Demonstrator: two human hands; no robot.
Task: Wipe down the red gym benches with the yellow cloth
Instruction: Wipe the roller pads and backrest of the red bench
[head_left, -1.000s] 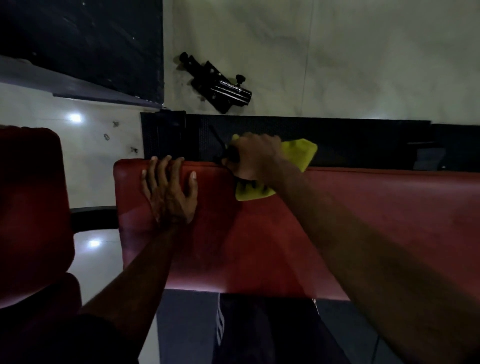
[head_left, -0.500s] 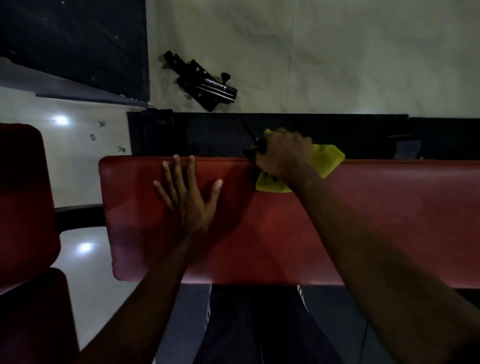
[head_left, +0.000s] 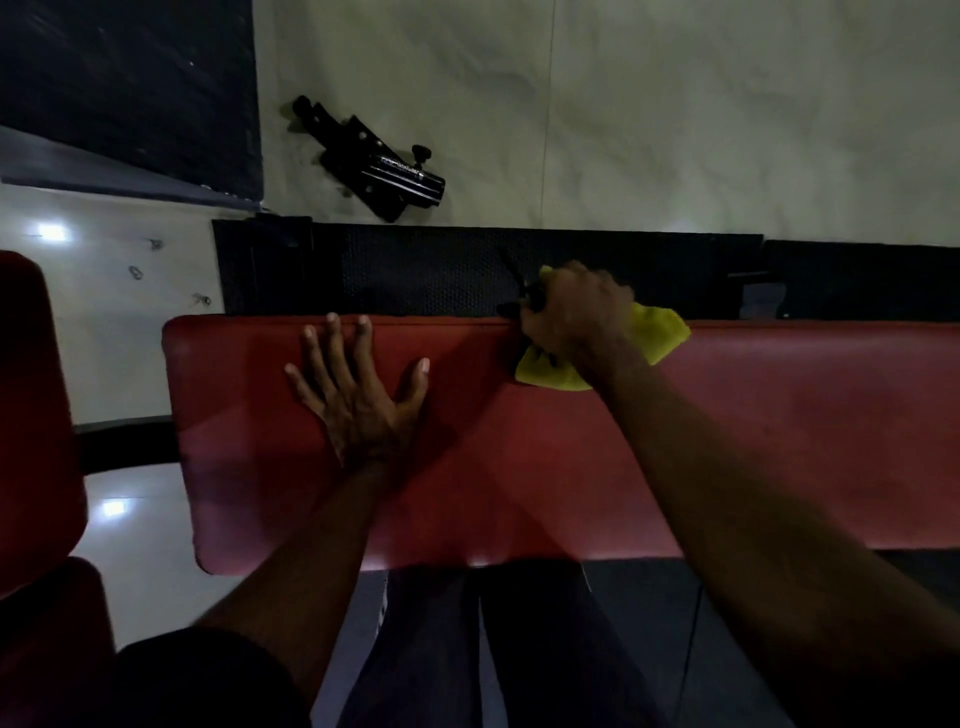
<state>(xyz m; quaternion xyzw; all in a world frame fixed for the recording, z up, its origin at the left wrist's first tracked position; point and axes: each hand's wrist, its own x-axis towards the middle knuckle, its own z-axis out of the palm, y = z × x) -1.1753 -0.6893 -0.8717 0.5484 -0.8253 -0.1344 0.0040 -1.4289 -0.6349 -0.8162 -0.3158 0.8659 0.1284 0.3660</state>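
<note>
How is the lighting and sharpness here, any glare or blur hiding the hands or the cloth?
Head view: dim overall, yet the left hand, right hand and yellow cloth read clearly against the red bench. Head view: two small glare spots on the glossy floor at the left. Head view: forearms and legs near the bottom edge sink into shadow.

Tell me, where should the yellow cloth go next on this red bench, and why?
Probably slide the cloth rightward along the far edge of the bench. The right hand grips it bunched at that edge, a long stretch of pad lies to its right, and the left hand rests flat on the left part.
</note>
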